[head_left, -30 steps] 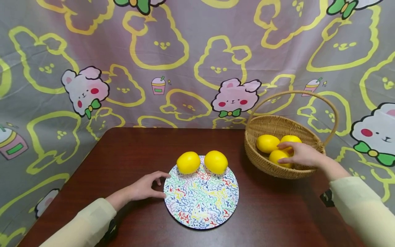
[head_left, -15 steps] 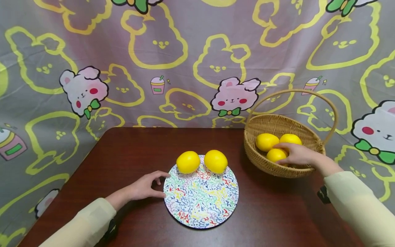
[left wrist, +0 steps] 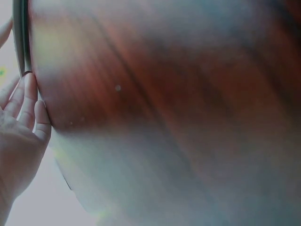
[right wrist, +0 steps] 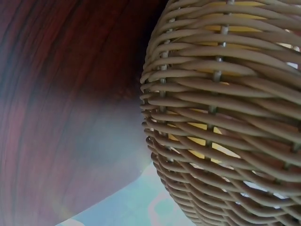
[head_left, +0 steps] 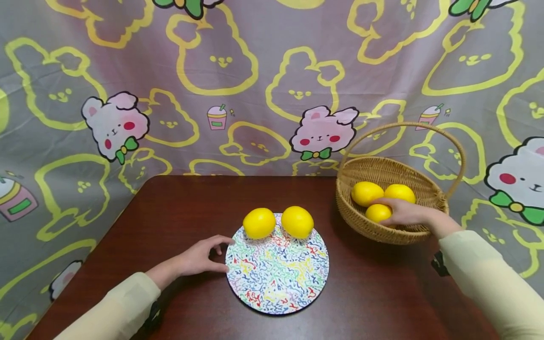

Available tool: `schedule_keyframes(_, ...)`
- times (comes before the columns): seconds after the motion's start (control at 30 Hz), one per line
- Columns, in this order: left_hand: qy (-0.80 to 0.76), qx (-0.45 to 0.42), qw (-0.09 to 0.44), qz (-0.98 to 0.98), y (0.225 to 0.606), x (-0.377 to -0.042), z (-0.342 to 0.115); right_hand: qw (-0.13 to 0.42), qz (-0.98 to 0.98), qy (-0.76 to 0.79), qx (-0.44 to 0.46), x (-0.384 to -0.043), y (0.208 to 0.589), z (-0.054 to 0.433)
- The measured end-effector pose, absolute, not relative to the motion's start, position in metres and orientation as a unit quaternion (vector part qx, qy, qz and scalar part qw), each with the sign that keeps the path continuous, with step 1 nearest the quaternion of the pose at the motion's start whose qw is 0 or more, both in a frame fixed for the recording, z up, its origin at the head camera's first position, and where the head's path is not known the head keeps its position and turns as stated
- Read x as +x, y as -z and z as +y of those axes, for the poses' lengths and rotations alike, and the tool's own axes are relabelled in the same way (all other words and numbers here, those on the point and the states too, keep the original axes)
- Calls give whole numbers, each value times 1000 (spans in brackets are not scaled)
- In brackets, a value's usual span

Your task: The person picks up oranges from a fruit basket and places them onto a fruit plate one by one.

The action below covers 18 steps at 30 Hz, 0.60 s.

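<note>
In the head view a round plate [head_left: 276, 274] with coloured squiggles lies on the table. Two lemons [head_left: 259, 223] sit side by side on its far part. My left hand [head_left: 196, 257] rests at the plate's left edge, thumb and fingertips touching the rim; the left wrist view shows that hand's extended fingers [left wrist: 29, 96] against the edge. At the right, a wicker basket [head_left: 369, 229] contains three lemons. My right hand [head_left: 405, 212] reaches inside and grips the front lemon [head_left: 378, 214], covering its right side. Basket weave [right wrist: 221, 103] hides this hand in the right wrist view.
Behind the front lemon lie two others, a left lemon [head_left: 367, 193] and a right lemon [head_left: 399, 192]. The basket's tall handle [head_left: 403, 126] arches over them. A dark wooden table [head_left: 191, 203] carries everything, and a patterned cloth [head_left: 255, 56] hangs behind it.
My right hand has moved left and closed further round the front lemon, which has shifted slightly left in the basket. My left hand and the plate have stayed put.
</note>
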State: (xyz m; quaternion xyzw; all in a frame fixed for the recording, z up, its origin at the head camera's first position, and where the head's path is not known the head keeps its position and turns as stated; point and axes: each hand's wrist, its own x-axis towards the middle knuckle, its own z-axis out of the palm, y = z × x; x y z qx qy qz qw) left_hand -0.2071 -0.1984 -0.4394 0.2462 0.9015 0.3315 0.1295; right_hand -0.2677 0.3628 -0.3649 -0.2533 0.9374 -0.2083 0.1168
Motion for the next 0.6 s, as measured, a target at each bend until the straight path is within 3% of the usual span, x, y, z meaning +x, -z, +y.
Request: schedule_keyframes(0.6,-335,246,129,900,440,-208,-198,94,941,224,-234,-259,357,361)
